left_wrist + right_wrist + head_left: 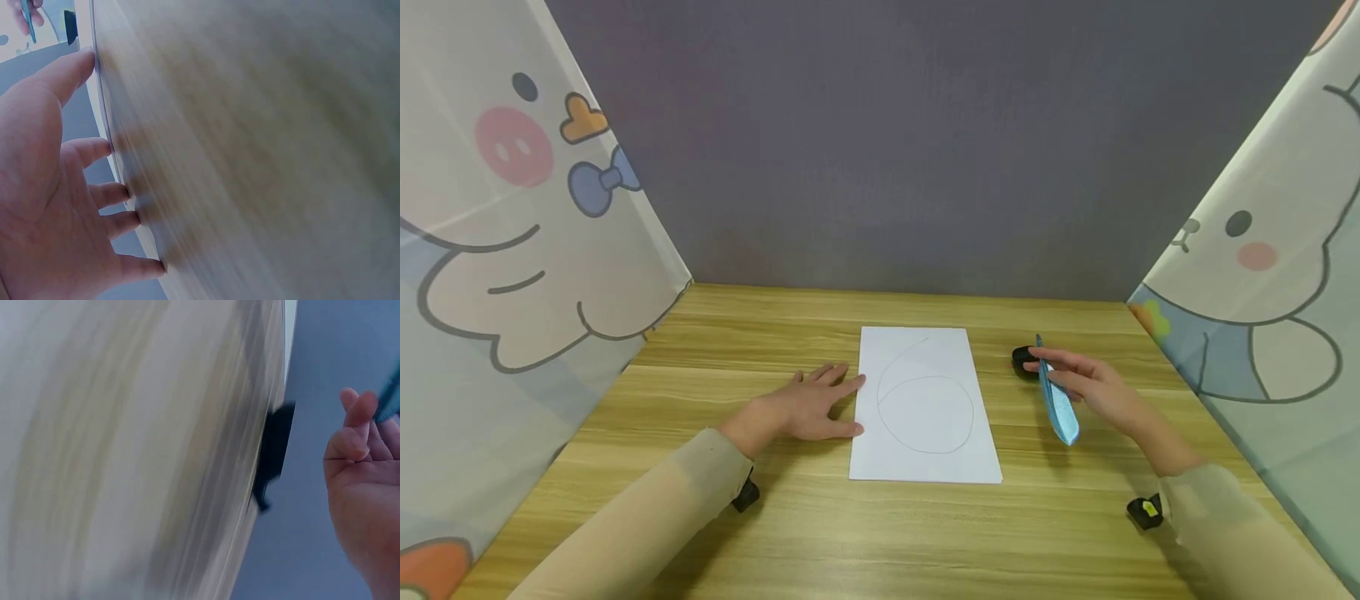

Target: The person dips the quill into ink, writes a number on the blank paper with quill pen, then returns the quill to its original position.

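A white sheet of paper (pixel 925 354) lies on the table, with a thin pencil-like line curving into a loop on it. My left hand (pixel 808 408) rests on the table at the sheet's left edge, fingers spread; its thumb and index fingertips touch that edge. To the right of the paper, my right hand (pixel 1097 387) pinches a flat, shiny blue pouch-like thing (pixel 1060 408), seen nearly edge-on and held above the table. Only a corner of that blue thing shows in the right wrist view. A small black object (pixel 1021 360) sits on the table just beyond the right fingertips, apart from them.
The wood-grain table (pixel 760 533) ends at a dark grey panel (pixel 910 167) at the back. Cartoon-printed cloth walls (pixel 452 192) rise at the left and right sides. A black wrist device (pixel 1144 512) sits at the right cuff, another (pixel 746 495) at the left.
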The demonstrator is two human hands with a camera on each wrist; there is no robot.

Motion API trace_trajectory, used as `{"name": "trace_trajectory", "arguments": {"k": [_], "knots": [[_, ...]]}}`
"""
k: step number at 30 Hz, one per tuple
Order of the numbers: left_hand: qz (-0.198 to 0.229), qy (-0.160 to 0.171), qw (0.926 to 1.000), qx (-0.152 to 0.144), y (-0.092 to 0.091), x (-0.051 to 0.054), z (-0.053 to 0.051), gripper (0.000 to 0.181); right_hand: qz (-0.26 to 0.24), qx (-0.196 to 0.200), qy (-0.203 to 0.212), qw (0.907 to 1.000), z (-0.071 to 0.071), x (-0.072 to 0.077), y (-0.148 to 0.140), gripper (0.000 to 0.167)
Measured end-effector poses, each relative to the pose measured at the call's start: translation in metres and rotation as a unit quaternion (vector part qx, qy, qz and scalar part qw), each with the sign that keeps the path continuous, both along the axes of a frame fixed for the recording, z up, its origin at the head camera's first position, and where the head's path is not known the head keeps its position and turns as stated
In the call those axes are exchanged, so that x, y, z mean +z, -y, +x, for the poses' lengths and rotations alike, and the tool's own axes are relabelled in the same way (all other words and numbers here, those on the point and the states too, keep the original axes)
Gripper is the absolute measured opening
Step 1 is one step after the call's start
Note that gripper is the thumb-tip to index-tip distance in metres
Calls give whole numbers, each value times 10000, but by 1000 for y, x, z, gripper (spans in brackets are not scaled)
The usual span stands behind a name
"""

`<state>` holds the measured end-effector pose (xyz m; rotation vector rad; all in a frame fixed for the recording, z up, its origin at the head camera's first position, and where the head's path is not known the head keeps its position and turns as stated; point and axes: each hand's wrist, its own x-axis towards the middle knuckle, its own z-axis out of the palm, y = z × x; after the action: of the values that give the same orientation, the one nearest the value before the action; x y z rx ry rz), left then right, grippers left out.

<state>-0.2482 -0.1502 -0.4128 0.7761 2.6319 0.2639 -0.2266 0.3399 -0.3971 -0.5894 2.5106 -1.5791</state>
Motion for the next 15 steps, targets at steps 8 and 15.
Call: {"name": "trace_trajectory", "arguments": {"k": [8,15], "knots": [[16,16,10000,-7,-1,3,0,93,768,-262,-342,9961,3,-6,-44,49],[-41,16,10000,2,-1,0,-1,93,1507,-334,-433,9871,0,-10,-56,49]]}}
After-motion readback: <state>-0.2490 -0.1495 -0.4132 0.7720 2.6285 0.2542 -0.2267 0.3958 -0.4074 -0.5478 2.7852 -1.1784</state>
